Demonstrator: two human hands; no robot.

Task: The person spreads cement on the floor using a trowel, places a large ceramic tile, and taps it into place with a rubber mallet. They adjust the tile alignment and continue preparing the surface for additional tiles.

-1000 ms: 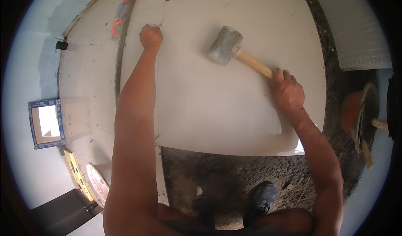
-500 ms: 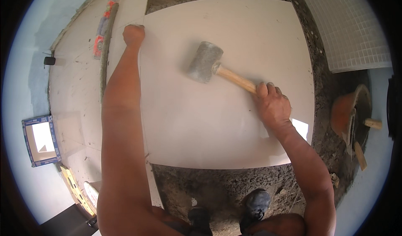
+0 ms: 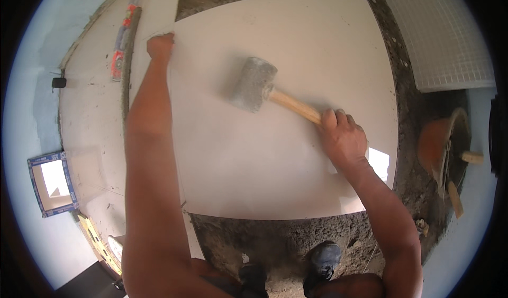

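A large off-white floor tile [image 3: 275, 176] lies before me on grey mortar. My right hand [image 3: 344, 139] is wrapped around the wooden handle of a rubber mallet [image 3: 255, 84]. The mallet's grey cylindrical head is over the middle of the tile, slightly blurred, with a soft shadow beside it. Whether it touches the surface I cannot tell. Stretched far forward, my left hand [image 3: 160, 45] is closed at the seam along the tile's left edge. Its fingertips are hidden, so anything pinched in them does not show.
Laid tiles [image 3: 92, 118] run along the left, bearing a long mortar-crusted bar [image 3: 127, 60] and a red-and-grey strip [image 3: 117, 62]. A blue-edged box [image 3: 53, 184] and yellow level [image 3: 98, 242] are lower left. To the right are an orange mortar bucket [image 3: 435, 142] and white gridded panel [image 3: 439, 38].
The view has shifted a little, moving the tile and my left hand slightly left. The mallet head appears a little lower and farther left. Both hands keep their closed shape.
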